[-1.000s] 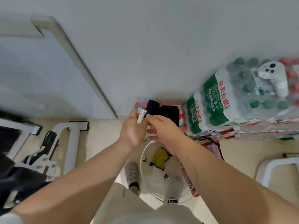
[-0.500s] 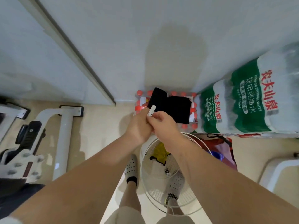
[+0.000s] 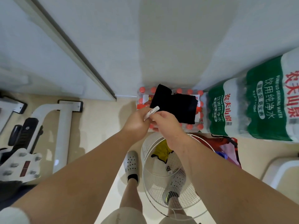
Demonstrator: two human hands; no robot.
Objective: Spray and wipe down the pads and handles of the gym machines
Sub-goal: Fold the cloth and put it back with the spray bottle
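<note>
A person stands over a floor fan [image 3: 169,180] in the corner of a home gym, both hands raised in front of the wall and meeting at a small white object [image 3: 152,111]. The left hand [image 3: 137,122] is curled around its lower end, and the thumb and fingertips of the right hand [image 3: 165,122] pinch it just below its tip; what it is, a clip or a small spray nozzle, cannot be told. Compared with a second ago, the view has swung down and toward the wall, and the hands have drawn closer together over the object, which now points up and away. A black cloth [image 3: 174,105] lies folded across a pack of red-capped bottles [image 3: 144,97] on the floor against the wall, beyond the hands and apart from them, with green-wrapped water cases [image 3: 252,102] stacked at the right. The white gym machine [image 3: 48,120] sits untouched at the left edge of the floor. Judging by this, wiping has not yet begun; the cloth must be collected first.
</note>
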